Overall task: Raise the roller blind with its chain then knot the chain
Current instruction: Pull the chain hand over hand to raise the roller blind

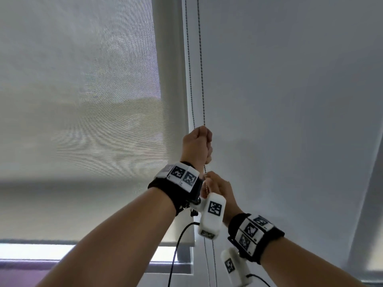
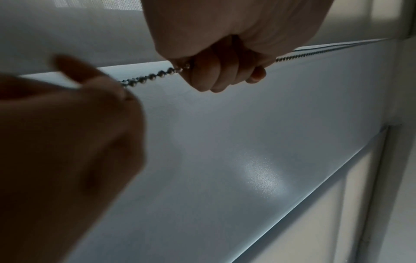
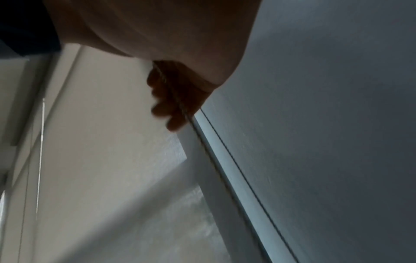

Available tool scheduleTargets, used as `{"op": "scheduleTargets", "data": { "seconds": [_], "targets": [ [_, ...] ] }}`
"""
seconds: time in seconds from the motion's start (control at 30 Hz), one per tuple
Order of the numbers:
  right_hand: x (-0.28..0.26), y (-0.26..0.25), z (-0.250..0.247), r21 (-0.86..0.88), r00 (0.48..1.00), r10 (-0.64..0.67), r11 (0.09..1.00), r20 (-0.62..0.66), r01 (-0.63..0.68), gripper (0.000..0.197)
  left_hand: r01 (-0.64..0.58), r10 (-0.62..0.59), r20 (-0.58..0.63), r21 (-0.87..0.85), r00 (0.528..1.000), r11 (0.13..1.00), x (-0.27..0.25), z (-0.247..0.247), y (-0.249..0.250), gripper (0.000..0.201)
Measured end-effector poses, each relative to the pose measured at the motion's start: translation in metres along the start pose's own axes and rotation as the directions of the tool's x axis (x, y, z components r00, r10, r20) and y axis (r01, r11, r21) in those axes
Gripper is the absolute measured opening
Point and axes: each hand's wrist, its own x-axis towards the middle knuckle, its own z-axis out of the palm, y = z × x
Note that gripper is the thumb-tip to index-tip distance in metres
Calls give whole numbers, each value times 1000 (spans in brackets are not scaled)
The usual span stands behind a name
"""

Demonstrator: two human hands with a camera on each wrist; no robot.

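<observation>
A bead chain (image 1: 200,59) hangs in two strands beside the pale roller blind (image 1: 83,100), whose bottom rail (image 1: 178,242) sits low over the window. My left hand (image 1: 196,146) is raised and fisted round the right strand; the beads (image 2: 155,75) leave its curled fingers (image 2: 216,74). Just below, my right hand (image 1: 217,185) grips the same strand and shows blurred and close in the left wrist view (image 2: 67,124). In the right wrist view the chain (image 3: 180,106) runs past the dark curled fingers (image 3: 164,99). The left strand (image 1: 188,59) hangs free.
A plain grey panel (image 1: 290,100) fills the right side behind the chain. Bright window glass (image 1: 41,251) shows below the blind's rail. Both strands (image 1: 210,266) hang on below my hands. A black cable (image 1: 176,255) trails from the left wrist camera.
</observation>
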Motion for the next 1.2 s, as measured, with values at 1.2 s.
{"op": "scheduleTargets", "data": {
  "seconds": [1.2],
  "targets": [
    [66,-65,19,100,995,-43,994,-91,52,43,2,2,105,-44,994,999,-7,-41,-3,42]
  ]
}}
